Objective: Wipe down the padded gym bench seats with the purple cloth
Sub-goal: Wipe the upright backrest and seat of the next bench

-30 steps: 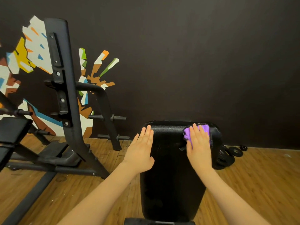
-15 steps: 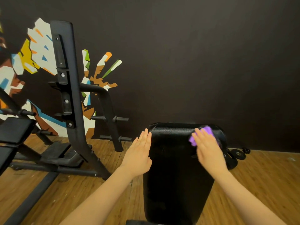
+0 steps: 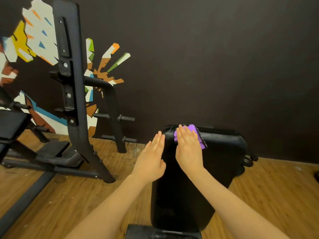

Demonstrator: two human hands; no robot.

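The right hand (image 3: 189, 149), fingers straight and together, is pressing the soft, limp purple cloth (image 3: 198, 137) flat on the black padded vinyl bench seat (image 3: 222, 152) at its eleven-o'clock corner, likely bunching unless palmed broadly, while the straight-fingered left hand (image 3: 151, 157) is bracing the nine-o'clock edge.

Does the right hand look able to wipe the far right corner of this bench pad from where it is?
Probably yes. The right hand presses the purple cloth flat near the bench pad's far left end, and the pad surface toward that corner lies bare, with nothing in between.
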